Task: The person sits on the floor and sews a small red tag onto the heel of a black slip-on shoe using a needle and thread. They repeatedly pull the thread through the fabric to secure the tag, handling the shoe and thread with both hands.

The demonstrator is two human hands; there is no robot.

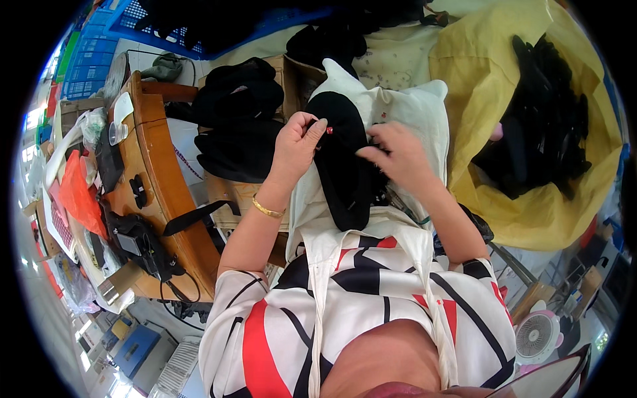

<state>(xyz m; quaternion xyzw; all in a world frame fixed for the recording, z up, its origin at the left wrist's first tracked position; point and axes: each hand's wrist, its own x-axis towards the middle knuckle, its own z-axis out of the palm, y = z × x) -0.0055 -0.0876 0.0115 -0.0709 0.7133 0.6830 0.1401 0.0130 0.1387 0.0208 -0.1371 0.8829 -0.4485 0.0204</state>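
Note:
A long black fabric piece (342, 176) with rounded ends lies over a white cloth on my lap. Near its upper part sits a small red spot or bead (329, 131). My left hand (298, 142), with a gold bracelet at the wrist, pinches the fabric's left edge right beside that red spot. On the other side, my right hand (399, 158) is just off the fabric's right edge, its thumb and bent fingers apart. Nothing shows between them, though a fine thread would be too small to tell. Under my hands spreads the white cloth (424, 119).
Black fabric pieces (239, 96) are piled on cardboard boxes to the left. A wooden table (149, 192) carries a black bag (136, 242). To the right stands a large yellow sack (478, 79) full of black pieces. A blue crate (219, 50) is at the far side.

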